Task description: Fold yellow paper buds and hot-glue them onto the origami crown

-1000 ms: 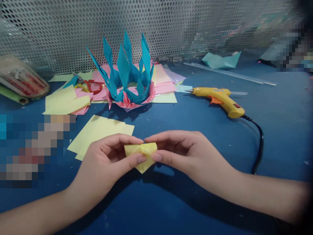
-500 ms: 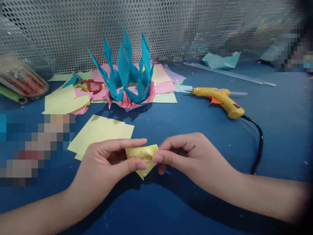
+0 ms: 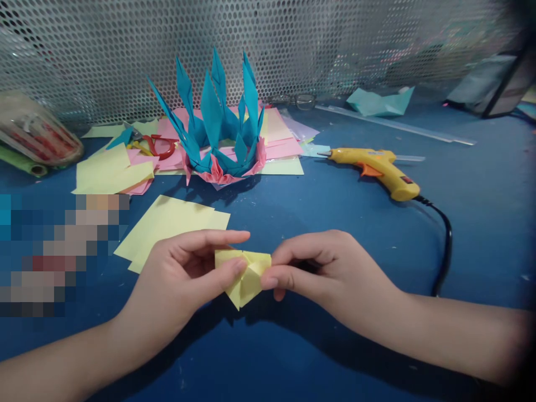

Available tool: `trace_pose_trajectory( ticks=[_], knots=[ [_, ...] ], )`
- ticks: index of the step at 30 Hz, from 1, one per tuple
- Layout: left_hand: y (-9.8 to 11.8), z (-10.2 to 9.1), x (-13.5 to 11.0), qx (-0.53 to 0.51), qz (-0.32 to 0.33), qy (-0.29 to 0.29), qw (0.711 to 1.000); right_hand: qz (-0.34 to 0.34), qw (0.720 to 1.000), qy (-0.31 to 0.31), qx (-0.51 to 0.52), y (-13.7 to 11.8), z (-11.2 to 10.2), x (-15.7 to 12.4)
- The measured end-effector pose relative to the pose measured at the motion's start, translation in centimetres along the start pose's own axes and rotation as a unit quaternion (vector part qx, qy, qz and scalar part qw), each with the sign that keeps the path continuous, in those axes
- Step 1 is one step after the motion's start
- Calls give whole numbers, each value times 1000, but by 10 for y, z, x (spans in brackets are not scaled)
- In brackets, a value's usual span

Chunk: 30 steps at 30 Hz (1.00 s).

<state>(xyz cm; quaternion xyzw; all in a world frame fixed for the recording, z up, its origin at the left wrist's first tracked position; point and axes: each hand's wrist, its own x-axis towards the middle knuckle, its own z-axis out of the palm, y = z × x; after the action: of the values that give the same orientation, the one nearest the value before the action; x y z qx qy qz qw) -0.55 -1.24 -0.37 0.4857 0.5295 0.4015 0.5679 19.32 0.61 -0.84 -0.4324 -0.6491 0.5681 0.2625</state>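
Observation:
A small folded piece of yellow paper (image 3: pixel 247 276) is held just above the blue table between both hands. My left hand (image 3: pixel 184 273) pinches its left side with thumb and forefinger. My right hand (image 3: pixel 322 268) is closed on its right edge, thumb in front and fingers curled behind. A stack of flat yellow paper sheets (image 3: pixel 167 223) lies just behind my left hand.
A blue and pink folded paper crown (image 3: pixel 218 134) stands on spread coloured sheets (image 3: pixel 280 142) at the back. A yellow glue gun (image 3: pixel 377 167) with a black cord (image 3: pixel 444 240) lies to the right. Red-handled scissors (image 3: pixel 161 146), a clear bag (image 3: pixel 37 134) and a perforated metal screen (image 3: pixel 293 44) are farther back.
The yellow piece has been turned slightly and its lower point now hangs further down. My right fingers have curled tighter onto its edge. Both hands stay in about the same place.

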Motion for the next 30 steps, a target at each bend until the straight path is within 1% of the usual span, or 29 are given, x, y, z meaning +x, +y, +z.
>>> trace_pose_trajectory(
  ticks=[4, 10, 18, 21, 26, 30],
  knots=[
    [-1, 2, 1, -29, 1, -10, 1000, -17, 999, 12, -36, 1, 1, -1],
    [-4, -1, 0, -32, 15, -20, 999, -6, 999, 20, -47, 0, 3, 0],
    [3, 3, -2, -45, -3, -14, 999, 12, 999, 36, -12, 1, 0, 2],
    [3, 3, -1, -25, -3, -13, 1000, 17, 999, 34, -6, 1, 1, 2],
    [-3, 2, -2, 11, 26, -23, 999, -6, 999, 29, -37, 0, 3, 0],
    [-3, 3, -3, 20, 23, -35, 999, -43, 996, 19, -77, 0, 4, -1]
  ],
)
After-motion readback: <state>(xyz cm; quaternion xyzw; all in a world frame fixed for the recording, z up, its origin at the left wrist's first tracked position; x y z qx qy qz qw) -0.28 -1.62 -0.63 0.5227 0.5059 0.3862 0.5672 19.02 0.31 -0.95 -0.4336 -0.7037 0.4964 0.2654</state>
